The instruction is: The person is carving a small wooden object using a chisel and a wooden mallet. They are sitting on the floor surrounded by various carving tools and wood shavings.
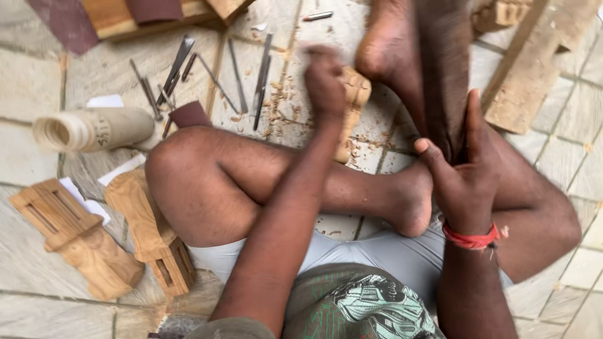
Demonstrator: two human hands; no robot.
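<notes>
The left hand point(325, 78) is closed in a blurred fist on the carving point(352, 107), a pale wooden piece lying on the tiled floor point(31, 63) between the person's crossed legs. Whether the fist also holds a tool cannot be told. The right hand point(461, 169), grip partly open, wraps a dark mallet point(443, 75) that stands just right of the carving. Chisels point(188, 75) lie left of the carving, past scattered chips, with bare tile beyond. Two carved blocks point(113, 238) sit well left, by the knee.
</notes>
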